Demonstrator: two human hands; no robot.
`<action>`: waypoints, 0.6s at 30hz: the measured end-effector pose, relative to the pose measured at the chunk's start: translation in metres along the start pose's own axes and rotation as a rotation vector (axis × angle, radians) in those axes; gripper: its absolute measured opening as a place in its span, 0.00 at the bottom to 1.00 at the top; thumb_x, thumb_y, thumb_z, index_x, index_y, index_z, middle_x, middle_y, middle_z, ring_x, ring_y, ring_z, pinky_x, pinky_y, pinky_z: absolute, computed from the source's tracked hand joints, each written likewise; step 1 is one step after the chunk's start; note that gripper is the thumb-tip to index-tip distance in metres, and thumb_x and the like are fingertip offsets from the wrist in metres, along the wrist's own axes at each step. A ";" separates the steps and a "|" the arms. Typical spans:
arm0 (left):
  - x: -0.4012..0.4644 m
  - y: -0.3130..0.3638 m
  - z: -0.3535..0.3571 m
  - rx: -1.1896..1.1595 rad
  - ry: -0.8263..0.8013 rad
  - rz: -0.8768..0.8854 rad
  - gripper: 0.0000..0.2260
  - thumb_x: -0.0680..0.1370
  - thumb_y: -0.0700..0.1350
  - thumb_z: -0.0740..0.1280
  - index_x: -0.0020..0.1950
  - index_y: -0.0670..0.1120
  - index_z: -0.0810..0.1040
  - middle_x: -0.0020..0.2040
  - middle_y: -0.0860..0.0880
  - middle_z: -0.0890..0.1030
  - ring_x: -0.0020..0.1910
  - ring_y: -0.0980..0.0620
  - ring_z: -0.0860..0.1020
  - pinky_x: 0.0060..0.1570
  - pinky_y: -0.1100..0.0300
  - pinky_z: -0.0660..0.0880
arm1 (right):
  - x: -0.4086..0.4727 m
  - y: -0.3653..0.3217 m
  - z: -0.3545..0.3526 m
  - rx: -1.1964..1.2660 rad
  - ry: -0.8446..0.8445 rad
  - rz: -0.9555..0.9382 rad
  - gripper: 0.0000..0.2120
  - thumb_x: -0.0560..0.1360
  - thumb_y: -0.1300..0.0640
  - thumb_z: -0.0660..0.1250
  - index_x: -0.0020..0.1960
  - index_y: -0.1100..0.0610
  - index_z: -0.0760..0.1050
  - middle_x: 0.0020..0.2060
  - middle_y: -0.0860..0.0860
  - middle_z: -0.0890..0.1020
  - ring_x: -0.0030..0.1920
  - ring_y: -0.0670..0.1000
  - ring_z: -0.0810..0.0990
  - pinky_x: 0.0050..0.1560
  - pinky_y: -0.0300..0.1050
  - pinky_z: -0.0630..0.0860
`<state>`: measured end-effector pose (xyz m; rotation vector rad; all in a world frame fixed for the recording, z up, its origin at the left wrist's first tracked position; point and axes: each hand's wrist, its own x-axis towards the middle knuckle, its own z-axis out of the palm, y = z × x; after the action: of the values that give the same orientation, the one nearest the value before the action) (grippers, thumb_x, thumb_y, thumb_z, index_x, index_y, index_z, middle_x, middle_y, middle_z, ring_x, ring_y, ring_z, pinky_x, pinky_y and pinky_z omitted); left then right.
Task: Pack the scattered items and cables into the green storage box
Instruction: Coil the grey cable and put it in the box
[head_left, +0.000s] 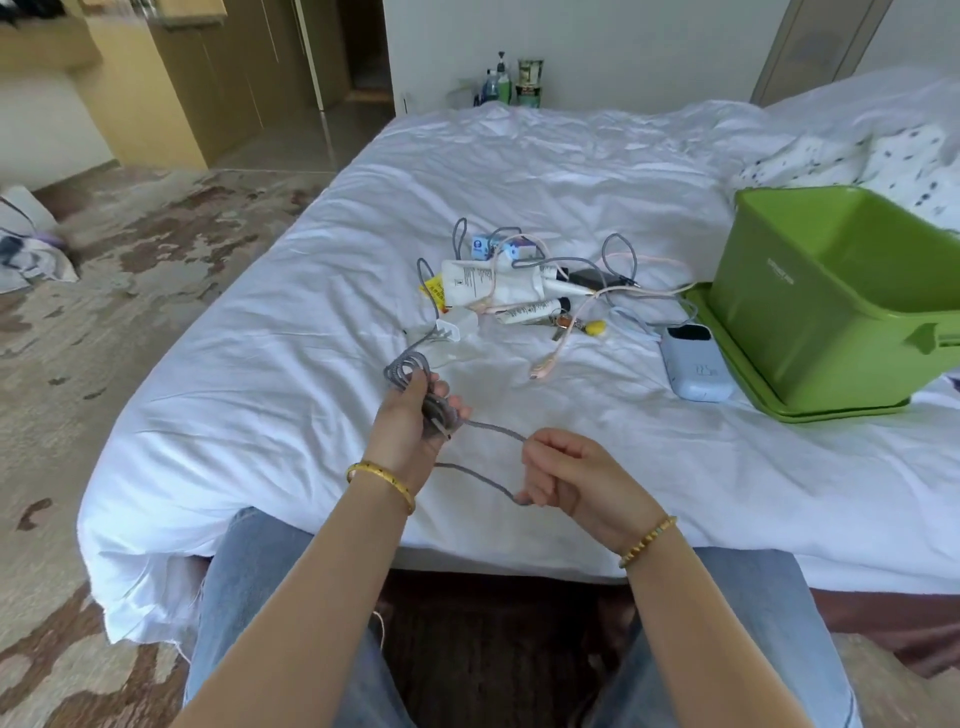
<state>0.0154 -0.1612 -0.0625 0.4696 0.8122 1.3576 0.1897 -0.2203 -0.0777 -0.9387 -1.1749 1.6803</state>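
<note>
- The grey cable (415, 366) is the centre of the action: several loops are gathered into a coil in the left hand (410, 426), fingers curled round the bundle to keep the turns from springing apart.
- A loose stretch runs from that coil across to the right hand (566, 478), which pinches the free length between thumb and fingers; that looks like feeding slack for the next wrap.
- Both hands hover just above the near edge of the bed (519, 171), so the cable hangs clear of the sheet while it is wound.
- Further out, the pile of scattered items (519, 286) waits in the middle of the bed: a white tube, small boxes, a white plug, more grey loops and a pink cable (563, 338) tangled through it.
- A pale blue power bank (696, 366) lies just beside the box's lid.
- The green storage box (831, 296) sits on its lid at the right side of the bed, open, and no contents can be seen inside from here.
- My read: early in the job, with coiling first so the cable packs flat.
</note>
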 end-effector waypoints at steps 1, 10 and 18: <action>0.003 -0.001 0.002 0.032 0.026 0.000 0.15 0.83 0.45 0.53 0.38 0.43 0.68 0.31 0.48 0.68 0.22 0.54 0.70 0.27 0.64 0.75 | 0.005 -0.004 0.001 0.021 0.008 0.002 0.12 0.76 0.56 0.64 0.33 0.55 0.74 0.24 0.47 0.70 0.24 0.45 0.67 0.31 0.37 0.73; 0.027 0.009 0.016 0.564 -0.077 0.018 0.10 0.82 0.44 0.54 0.43 0.45 0.70 0.31 0.49 0.64 0.19 0.59 0.65 0.20 0.67 0.65 | 0.041 -0.051 -0.016 -0.029 0.081 -0.097 0.10 0.72 0.55 0.66 0.33 0.56 0.76 0.24 0.45 0.64 0.26 0.44 0.65 0.45 0.43 0.71; 0.006 -0.003 0.019 1.042 -0.458 -0.118 0.15 0.78 0.58 0.59 0.49 0.48 0.75 0.35 0.51 0.71 0.34 0.55 0.69 0.34 0.63 0.66 | 0.061 -0.041 -0.012 0.031 0.142 -0.031 0.10 0.76 0.57 0.64 0.44 0.58 0.83 0.22 0.44 0.62 0.25 0.44 0.61 0.29 0.34 0.68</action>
<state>0.0313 -0.1532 -0.0541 1.4521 1.0909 0.5767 0.1882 -0.1519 -0.0477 -0.9986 -1.0607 1.5762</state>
